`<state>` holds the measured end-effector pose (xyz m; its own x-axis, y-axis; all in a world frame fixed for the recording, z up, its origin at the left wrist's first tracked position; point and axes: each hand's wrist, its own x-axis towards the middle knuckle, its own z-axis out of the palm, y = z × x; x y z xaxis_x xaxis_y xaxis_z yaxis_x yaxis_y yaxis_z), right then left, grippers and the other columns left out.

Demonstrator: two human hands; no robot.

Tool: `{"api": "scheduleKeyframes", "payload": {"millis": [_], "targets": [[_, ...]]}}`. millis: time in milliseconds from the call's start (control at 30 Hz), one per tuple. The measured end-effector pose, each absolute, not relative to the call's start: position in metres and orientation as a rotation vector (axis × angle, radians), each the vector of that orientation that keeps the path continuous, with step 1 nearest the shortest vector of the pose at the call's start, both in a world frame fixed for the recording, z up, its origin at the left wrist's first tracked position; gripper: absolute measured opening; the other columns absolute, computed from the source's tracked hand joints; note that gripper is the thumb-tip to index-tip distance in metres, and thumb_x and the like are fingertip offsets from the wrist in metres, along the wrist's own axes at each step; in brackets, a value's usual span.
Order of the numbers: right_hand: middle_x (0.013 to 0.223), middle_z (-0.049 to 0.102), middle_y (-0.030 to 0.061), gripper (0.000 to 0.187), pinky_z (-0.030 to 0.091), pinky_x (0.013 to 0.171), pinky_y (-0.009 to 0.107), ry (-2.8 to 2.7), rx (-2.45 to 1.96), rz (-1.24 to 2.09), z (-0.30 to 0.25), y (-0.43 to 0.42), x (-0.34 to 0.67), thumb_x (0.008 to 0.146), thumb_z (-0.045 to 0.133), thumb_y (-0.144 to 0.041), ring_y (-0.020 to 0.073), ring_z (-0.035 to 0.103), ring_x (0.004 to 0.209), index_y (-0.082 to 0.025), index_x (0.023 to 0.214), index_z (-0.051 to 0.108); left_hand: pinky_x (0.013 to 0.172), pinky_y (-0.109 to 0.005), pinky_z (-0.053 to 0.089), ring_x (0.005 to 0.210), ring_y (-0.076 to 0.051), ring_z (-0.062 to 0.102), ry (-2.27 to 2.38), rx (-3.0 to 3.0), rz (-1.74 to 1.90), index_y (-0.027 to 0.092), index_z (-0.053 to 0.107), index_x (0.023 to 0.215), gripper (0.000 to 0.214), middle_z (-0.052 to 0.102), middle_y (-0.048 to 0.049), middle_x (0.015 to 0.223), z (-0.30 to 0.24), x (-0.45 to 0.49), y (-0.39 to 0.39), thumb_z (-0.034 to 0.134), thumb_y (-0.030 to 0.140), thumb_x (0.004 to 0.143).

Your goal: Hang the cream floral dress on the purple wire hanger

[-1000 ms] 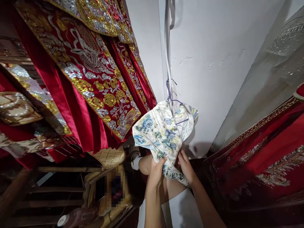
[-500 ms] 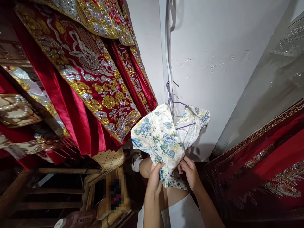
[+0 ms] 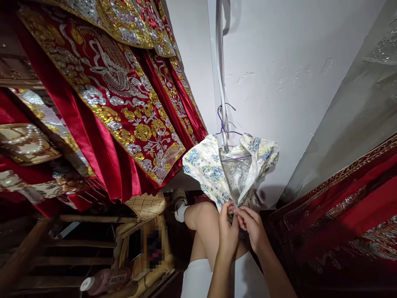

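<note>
A white garment with blue and yellow flowers (image 3: 214,169) hangs on a purple wire hanger (image 3: 223,128) against the white wall. Its back is parted in a V, showing the lining. My left hand (image 3: 228,229) and my right hand (image 3: 252,225) meet at the bottom of that opening. Both pinch the fabric edges close together, fingers closed on the cloth. What lies between the fingertips is too small to make out.
Red robes with gold and silver embroidery (image 3: 118,95) hang at the left. More red embroidered cloth (image 3: 341,211) lies at the right. A quilted gold cushion on a wooden chair (image 3: 144,205) stands below, and a pink bottle (image 3: 105,280) lies at the bottom left. My bare knee (image 3: 201,215) shows under the garment.
The bunched garment has been let down and now hangs open on the hanger. My hands have come together at the bottom of its back opening.
</note>
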<state>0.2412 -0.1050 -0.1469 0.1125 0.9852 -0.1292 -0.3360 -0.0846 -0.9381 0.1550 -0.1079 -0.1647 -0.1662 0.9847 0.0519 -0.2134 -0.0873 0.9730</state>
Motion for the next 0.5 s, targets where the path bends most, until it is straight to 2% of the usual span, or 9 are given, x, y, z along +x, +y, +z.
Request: {"api": "scheduleKeyframes", "payload": {"millis": [100,233,367,500], "targets": [[0.048,0.044,-0.0033,0.044,0.027,0.048,0.027,-0.989,-1.105,1.321,-0.141,-0.109,0.233,0.07,0.081,-0.059,0.0111,0.036,0.048,-0.017,0.064,0.071,0.071,-0.026,0.046,0.076,-0.017,0.056,1.06,1.06,1.458,0.02,0.059,0.091,0.023,0.059,-0.0011,0.079,-0.169,0.155,-0.111,0.068,0.041,0.088],[0.047,0.048,-0.0019,0.043,0.034,0.051,0.029,-1.139,-1.054,1.278,-0.122,-0.105,0.222,0.076,0.077,-0.053,0.0129,0.042,0.048,-0.019,0.053,0.061,0.06,-0.024,0.037,0.062,-0.013,0.042,1.064,1.051,1.539,0.021,0.047,0.075,0.035,0.044,0.004,0.066,-0.164,0.143,-0.11,0.064,0.048,0.092],[0.045,0.05,-0.0025,0.033,0.033,0.049,0.027,-1.132,-1.045,1.22,-0.082,-0.074,0.225,0.077,0.073,-0.046,0.012,0.042,0.045,-0.019,0.06,0.065,0.06,-0.025,0.034,0.061,-0.015,0.043,1.199,1.164,1.557,0.021,0.051,0.073,0.04,0.046,0.0024,0.064,-0.165,0.139,-0.104,0.06,0.055,0.092],[0.046,0.055,-0.0019,0.024,0.028,0.045,0.025,-1.107,-1.01,1.031,-0.023,-0.031,0.231,0.072,0.071,-0.039,0.0101,0.039,0.043,-0.017,0.065,0.069,0.065,-0.029,0.036,0.068,-0.02,0.052,1.317,1.37,1.465,0.023,0.053,0.076,0.031,0.055,-0.0021,0.07,-0.194,0.159,-0.111,0.053,0.047,0.096]]}}
